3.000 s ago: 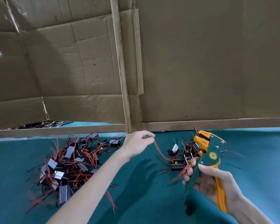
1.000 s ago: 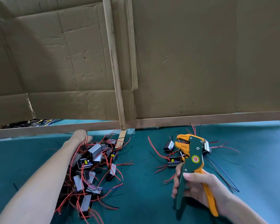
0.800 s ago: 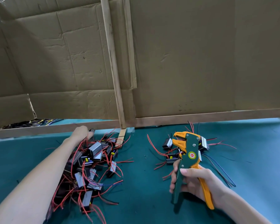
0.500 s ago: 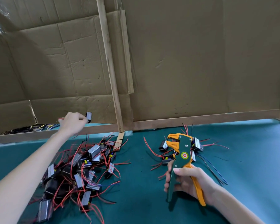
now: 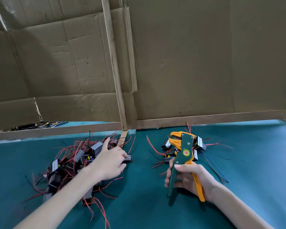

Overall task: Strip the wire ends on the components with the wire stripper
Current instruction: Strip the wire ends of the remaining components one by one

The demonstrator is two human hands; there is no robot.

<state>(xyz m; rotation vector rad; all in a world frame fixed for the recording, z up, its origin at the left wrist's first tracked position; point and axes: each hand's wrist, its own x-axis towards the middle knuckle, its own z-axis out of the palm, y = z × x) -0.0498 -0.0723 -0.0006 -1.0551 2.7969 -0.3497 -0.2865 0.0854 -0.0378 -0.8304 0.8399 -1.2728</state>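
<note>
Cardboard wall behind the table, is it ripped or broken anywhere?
Yes. The cardboard wall has a ragged tear at its lower left, running up from the bottom edge above the wooden rail. It is creased and dented too.

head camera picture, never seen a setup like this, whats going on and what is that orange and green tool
No machine here: a person works with bare hands, and the camera sits on their head, looking down. The right hand grips a wire stripper, nose up. The left hand reaches over a pile of small boxy components with red wires; its fingertips touch one component at the pile's edge, though a grip is not clear. A smaller group lies behind the stripper. All rests on a teal table, with a cardboard wall behind.
</note>
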